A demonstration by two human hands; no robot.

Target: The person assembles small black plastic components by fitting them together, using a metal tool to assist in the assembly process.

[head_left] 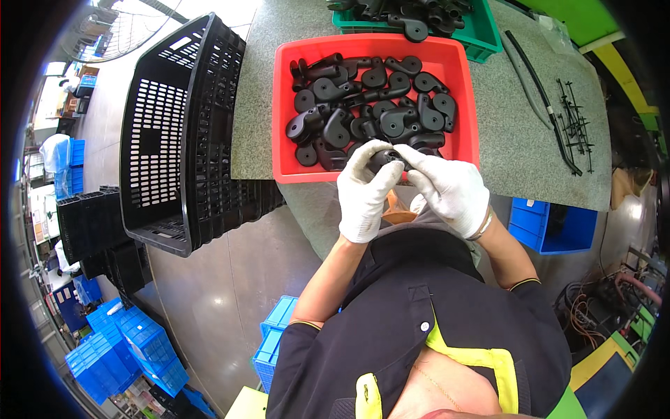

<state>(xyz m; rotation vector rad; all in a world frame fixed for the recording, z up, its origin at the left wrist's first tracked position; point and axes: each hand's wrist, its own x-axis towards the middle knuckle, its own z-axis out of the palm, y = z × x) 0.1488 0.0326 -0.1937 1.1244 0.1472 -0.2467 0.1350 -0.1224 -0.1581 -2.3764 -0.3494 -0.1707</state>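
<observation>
White gloves cover both hands, which meet at the near edge of a red plastic bin (469, 112). My left hand (364, 187) closes its thumb and fingers round a black plastic part (380, 160). From the other side my right hand (447, 190) pinches the same part, its fingertips against it. Much of the held part is hidden by the gloves. Many similar black parts (336, 133), each with a round disc end and a short tube, lie heaped in the bin just beyond my hands.
A green bin (481, 38) with more black parts stands behind the red one on the grey table (558, 185). Black rods and a sprue-like piece (574, 119) lie at the right. Tall black crates (185, 140) stand left; blue crates (551, 227) sit below.
</observation>
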